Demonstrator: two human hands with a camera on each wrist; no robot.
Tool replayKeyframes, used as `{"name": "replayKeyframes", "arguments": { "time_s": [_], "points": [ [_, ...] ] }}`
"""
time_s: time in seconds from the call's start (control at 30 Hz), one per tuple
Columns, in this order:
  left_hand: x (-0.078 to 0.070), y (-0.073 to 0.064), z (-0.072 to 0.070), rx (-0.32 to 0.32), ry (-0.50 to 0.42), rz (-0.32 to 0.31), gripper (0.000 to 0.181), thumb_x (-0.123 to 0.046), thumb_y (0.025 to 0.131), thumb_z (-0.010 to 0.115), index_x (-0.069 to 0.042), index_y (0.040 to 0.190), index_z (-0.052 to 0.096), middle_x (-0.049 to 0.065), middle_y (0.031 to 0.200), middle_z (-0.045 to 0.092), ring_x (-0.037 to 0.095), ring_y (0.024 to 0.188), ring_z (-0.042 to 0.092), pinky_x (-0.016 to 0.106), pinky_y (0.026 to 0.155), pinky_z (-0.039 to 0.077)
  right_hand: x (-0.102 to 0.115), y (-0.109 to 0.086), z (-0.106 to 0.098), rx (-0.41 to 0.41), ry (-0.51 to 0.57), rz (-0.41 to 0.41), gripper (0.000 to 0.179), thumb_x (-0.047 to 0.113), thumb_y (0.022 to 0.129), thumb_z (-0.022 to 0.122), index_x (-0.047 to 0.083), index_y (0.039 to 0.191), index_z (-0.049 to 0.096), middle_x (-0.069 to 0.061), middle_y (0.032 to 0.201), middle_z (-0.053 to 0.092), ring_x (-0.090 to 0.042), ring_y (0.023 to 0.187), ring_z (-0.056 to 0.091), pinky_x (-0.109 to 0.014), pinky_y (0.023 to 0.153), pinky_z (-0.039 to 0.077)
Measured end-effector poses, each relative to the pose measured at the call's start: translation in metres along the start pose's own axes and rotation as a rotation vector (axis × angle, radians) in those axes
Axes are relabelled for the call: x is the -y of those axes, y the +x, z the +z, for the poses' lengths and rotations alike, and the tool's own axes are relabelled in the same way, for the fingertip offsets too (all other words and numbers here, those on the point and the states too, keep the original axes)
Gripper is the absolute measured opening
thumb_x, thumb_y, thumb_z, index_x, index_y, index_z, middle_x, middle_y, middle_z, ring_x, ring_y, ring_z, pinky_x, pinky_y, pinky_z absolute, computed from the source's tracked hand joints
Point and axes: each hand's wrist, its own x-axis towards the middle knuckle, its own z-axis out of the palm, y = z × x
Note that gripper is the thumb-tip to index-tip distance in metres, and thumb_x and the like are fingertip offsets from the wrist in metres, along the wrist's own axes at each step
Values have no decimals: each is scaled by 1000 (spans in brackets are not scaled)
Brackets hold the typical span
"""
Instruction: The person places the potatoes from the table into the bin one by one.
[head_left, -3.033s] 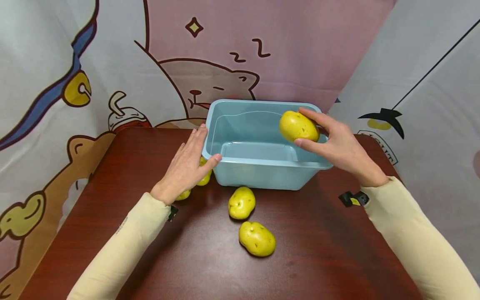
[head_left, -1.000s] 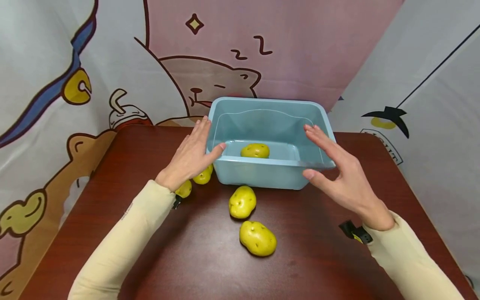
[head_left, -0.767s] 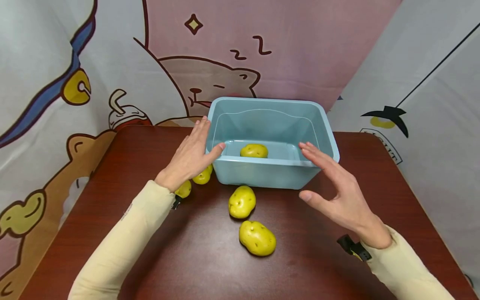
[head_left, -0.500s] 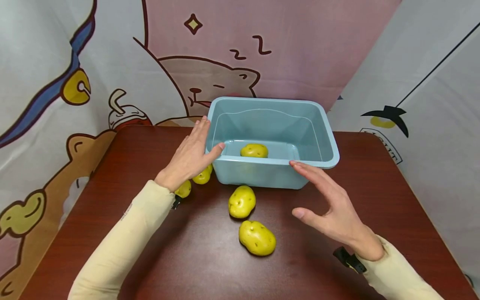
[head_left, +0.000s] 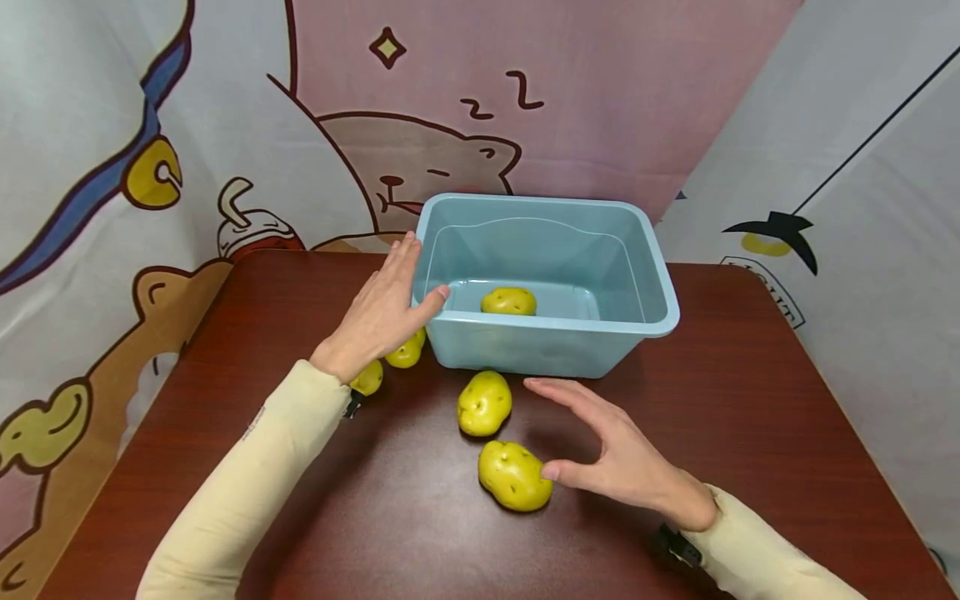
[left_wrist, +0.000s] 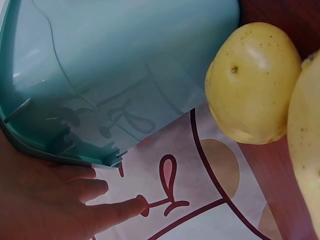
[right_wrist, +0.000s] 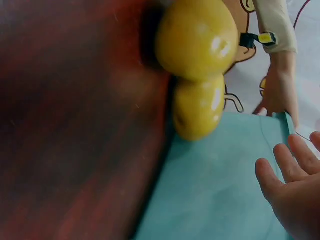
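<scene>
Right grip spread near 2 yellow potatoes, left grip spread at blue bin

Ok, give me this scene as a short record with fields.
left hand: fingers straight, at the left rim of the blue bin
right hand: holds nothing; beside the near potato, contact unclear
inside bin: one potato visible
in front of bin: near potato, farther potato
by left sleeve: two partly hidden potatoes
surface: reddish-brown table
</scene>
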Motion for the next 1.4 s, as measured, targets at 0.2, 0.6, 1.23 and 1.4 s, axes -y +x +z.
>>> {"name": "replayKeyframes", "arguments": {
  "time_s": [0.2, 0.6, 1.23, 1.4],
  "points": [
    [0, 0, 0, -2, -1, 5, 93, -64, 102, 41, -4, 166, 12, 7, 174, 2, 26, 160, 4, 51, 126, 16, -5, -2, 12, 72, 31, -5, 88, 24, 80, 89, 25, 156, 47, 6, 155, 50, -15, 140, 48, -29, 114, 38],
    [1, 0, -1, -5, 5, 15, 92, -63, 102, 41, -3, 166, 12, 8, 174, 3, 29, 159, 6, 52, 126, 18, -17, -6, 35, 188, 58, 49, 80, 39, 84, 87, 26, 154, 50, 7, 147, 56, -20, 133, 56, -34, 111, 43],
    [1, 0, -1, 4, 0, 8, 92, -63, 102, 42, -4, 166, 12, 8, 174, 3, 26, 159, 5, 53, 125, 19, -23, -3, 44, 326, 4, 167, 88, 53, 79, 88, 36, 154, 47, 16, 152, 47, -13, 138, 48, -47, 113, 42],
    [1, 0, -1, 4, -1, 9, 92, -63, 102, 42, -3, 166, 12, 9, 174, 3, 26, 160, 4, 52, 125, 18, -25, -4, 46, 334, -16, 169, 89, 55, 77, 88, 34, 154, 47, 14, 153, 47, -14, 139, 47, -48, 113, 42]
  ]
}}
